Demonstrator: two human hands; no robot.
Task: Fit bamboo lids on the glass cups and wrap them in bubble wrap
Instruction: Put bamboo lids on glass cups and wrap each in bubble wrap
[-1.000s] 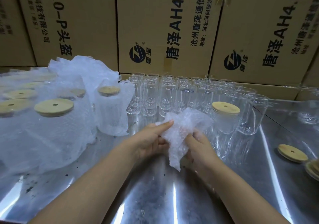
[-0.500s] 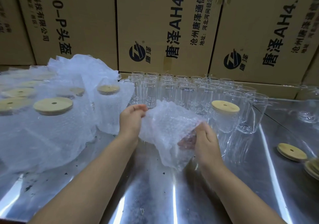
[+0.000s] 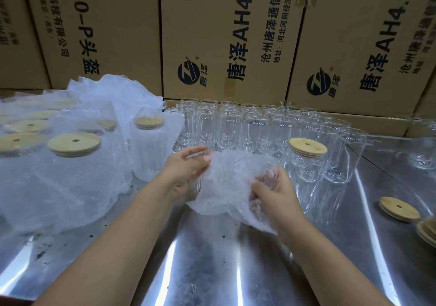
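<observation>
The wrap (image 3: pixel 232 180) is held crumpled just above the tabletop (image 3: pixel 212 258), in front of the rows of glass. Its upper left edge is pinched by the left hand (image 3: pixel 187 169), thumb against fingers (image 3: pixel 199 161). Its right side is gripped by the right hand (image 3: pixel 276 191), whose fingers are curled into the film. Whether a cup is already inside cannot be told through the film.

The step in hand is judged to be the opening of the sheet for the next cup. It would be done well if the sheet were drawn flat and taut between the two hands before any glass is laid on it, so that no folds are trapped. The lidded cup (image 3: pixel 306 169), upright just right of the wrap, is the likely one to be taken. Its lid (image 3: pixel 308 146) should first be checked as seated flush, since a tilted fit is harder to correct once the cup is bundled.

The wrap is best kept low and drawn toward the body, because the bare cups (image 3: pixel 236 128) are packed close behind it and could be knocked by a swinging edge. The wrapped cups (image 3: pixel 77 171) at the left are left with their lid tops showing, and that finish should be matched. A loose lid (image 3: pixel 398 209) lies well to the right, and boxes (image 3: pixel 224 34) are stacked behind.
</observation>
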